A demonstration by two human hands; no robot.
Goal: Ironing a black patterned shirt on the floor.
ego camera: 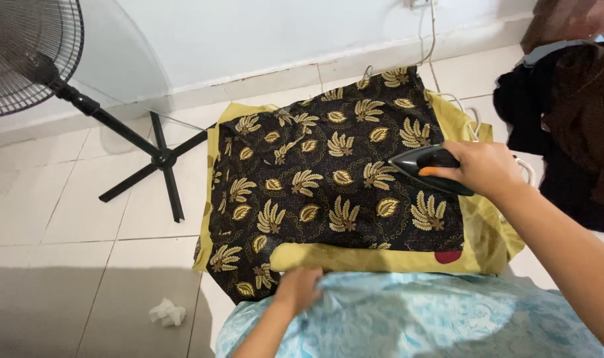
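Iron [426, 168] (handle hidden) under right hand [482, 168]

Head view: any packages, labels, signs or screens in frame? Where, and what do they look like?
None in view.
What shows instead: a black electric iron with an orange accent in the right hand, on a black cloth with gold leaf print.
The left hand rests at the cloth's near edge.

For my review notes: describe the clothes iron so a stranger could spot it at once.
On the tiled floor lies a yellow cloth with a black, gold-leaf patterned garment spread over it. At the garment's right edge, the right hand grips the iron: dark, pointed, with an orange accent.
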